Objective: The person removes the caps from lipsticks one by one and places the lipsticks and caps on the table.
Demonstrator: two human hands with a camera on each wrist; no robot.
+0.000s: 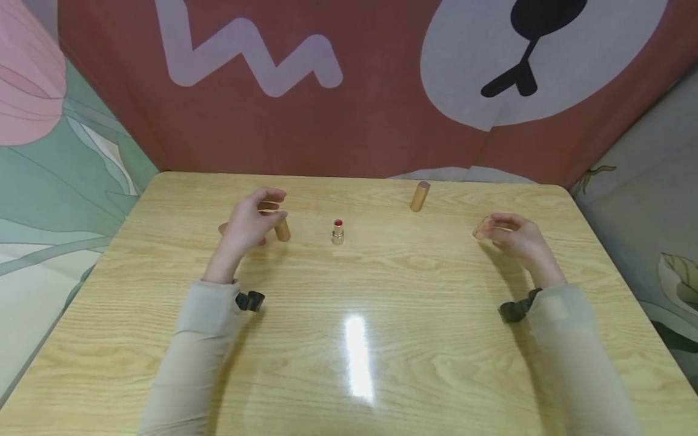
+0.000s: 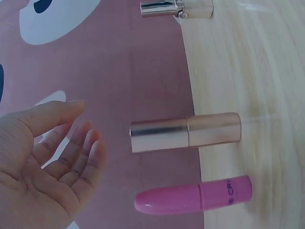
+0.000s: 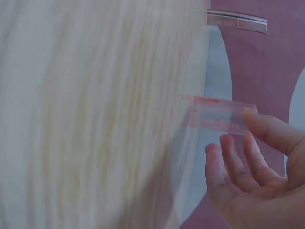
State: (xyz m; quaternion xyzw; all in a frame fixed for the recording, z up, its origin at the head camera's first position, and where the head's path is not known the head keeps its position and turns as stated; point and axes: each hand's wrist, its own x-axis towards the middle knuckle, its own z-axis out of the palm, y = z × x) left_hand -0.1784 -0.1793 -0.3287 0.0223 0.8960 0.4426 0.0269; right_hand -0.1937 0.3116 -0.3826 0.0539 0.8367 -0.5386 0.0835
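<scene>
My left hand point(image 1: 249, 221) hovers over the left part of the table, its fingers loosely bent with nothing between them. Just beyond its fingertips stand a gold lipstick tube point(image 2: 186, 133) and a pink lipstick tube point(image 2: 193, 198), both upright; in the head view the hand mostly hides the pink one. To their right stands an uncapped lipstick point(image 1: 338, 232) with a red tip. My right hand point(image 1: 512, 232) is at the right side, thumb and fingers pinching a clear plastic cap point(image 3: 223, 115) with red smears inside, close over the tabletop.
Another gold tube point(image 1: 420, 197) stands near the back edge, right of centre. The wooden table point(image 1: 425, 315) meets a red patterned cloth point(image 1: 371, 133) behind it. A bright light reflection lies on the front middle of the tabletop.
</scene>
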